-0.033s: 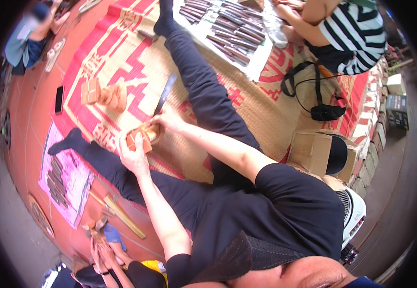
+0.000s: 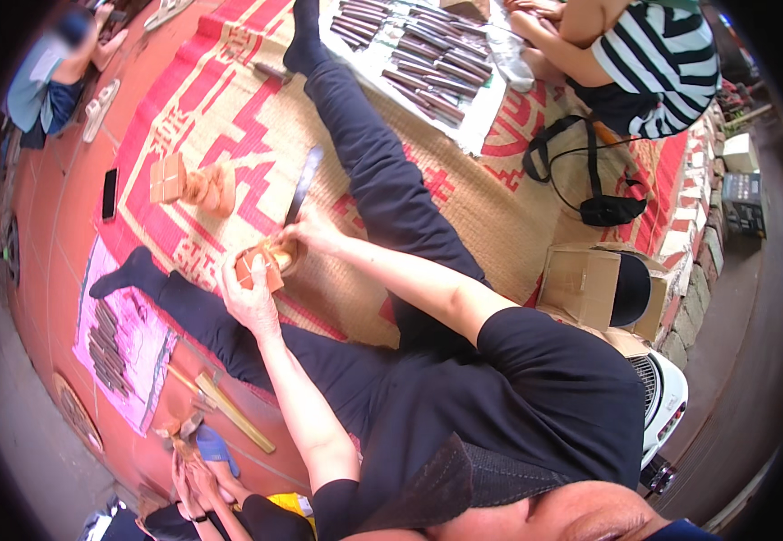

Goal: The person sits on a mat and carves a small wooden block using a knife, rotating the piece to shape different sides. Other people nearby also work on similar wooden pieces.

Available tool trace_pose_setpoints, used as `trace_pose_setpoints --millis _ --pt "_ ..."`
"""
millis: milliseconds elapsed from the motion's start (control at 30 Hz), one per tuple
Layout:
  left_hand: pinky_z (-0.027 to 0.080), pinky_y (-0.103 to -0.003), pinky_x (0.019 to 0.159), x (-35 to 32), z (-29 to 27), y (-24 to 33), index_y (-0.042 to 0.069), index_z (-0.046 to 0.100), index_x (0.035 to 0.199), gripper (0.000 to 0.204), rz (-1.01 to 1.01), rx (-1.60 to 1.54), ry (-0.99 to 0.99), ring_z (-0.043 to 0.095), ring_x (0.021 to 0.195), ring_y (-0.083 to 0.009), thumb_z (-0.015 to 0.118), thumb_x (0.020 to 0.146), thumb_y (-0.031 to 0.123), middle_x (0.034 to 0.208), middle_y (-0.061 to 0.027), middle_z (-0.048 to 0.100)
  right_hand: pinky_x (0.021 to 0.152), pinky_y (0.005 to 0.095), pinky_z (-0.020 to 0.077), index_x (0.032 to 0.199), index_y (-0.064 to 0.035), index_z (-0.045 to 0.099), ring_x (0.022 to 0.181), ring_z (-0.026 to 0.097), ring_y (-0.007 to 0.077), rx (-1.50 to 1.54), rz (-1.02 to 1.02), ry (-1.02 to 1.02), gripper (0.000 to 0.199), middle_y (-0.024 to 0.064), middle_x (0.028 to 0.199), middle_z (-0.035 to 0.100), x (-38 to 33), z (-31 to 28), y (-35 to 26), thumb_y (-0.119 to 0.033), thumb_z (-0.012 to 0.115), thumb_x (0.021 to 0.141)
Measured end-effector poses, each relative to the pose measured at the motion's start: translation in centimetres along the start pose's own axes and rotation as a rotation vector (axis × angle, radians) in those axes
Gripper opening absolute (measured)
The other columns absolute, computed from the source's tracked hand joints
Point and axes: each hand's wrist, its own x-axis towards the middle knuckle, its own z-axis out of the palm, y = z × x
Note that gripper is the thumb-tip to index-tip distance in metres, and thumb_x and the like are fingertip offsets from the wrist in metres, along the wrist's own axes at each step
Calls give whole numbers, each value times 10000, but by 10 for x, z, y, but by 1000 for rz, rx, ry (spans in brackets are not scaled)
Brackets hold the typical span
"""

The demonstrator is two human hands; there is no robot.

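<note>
My left hand point(image 2: 252, 293) is wrapped round a small orange-brown block-like packet point(image 2: 261, 270) with pale lines across it, held above the mat between my legs. Against its right side shows a tan, rounded piece with a pale yellow inside. My right hand point(image 2: 313, 232) bends its fingers in at that side; what they pinch is too small to make out. A long dark blade point(image 2: 304, 185) runs up from beside my right fingers; I cannot tell whether it is held or lies on the mat. Farther left stand a similar brown block point(image 2: 169, 178) and several tan rounded pieces point(image 2: 211, 189).
A red and tan woven mat point(image 2: 473, 216) lies under my outstretched legs. A phone point(image 2: 110, 194) lies at its left edge. Dark rods cover a white sheet point(image 2: 474, 135) and a pink sheet point(image 2: 145, 406). A black bag point(image 2: 614, 211) and cardboard box point(image 2: 581, 284) are right. Other people sit nearby.
The whole view has shifted slightly, with the mat's things a little lower. Both hands stay at the packet with nearly the same hold.
</note>
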Motion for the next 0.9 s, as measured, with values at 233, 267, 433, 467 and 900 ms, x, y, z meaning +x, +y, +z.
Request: trace_pose_setpoints --millis 233,267,433,467,900 --pt "464 -381 913 2 3 0 39 622 1095 330 11 24 -19 603 1029 -283 703 868 264 1075 -111 610 702 279 513 892 10 674 744 643 128 -76 -1 131 142 50 808 687 -1 -10 -15 -30 678 755" --pt "471 -390 909 1 3 -1 44 620 1107 332 10 36 -25 606 1034 -292 705 865 255 1086 -114 608 700 279 513 891 10 673 738 642 128 -94 -9 116 146 50 804 687 -1 -10 -14 -35 680 753" --pt "456 -369 903 0 -1 -2 34 627 1070 329 -17 13 12 598 1003 -274 694 866 283 1033 -105 599 598 345 506 774 -17 725 654 671 196 -188 -37 102 208 113 699 694 13 -2 9 -205 721 685" --pt "456 -370 903 -2 -4 -2 33 627 1068 331 -25 13 19 598 1002 -276 693 866 287 1032 -105 598 597 346 504 772 -16 724 649 667 198 -158 -93 116 207 113 695 692 20 -2 22 -205 717 687" --pt "471 -377 875 0 3 4 47 619 1068 329 12 -82 -11 602 979 -273 695 858 288 1038 -96 579 637 340 521 773 -3 734 670 683 198 -160 -67 130 206 137 709 702 21 -14 6 -186 727 680"
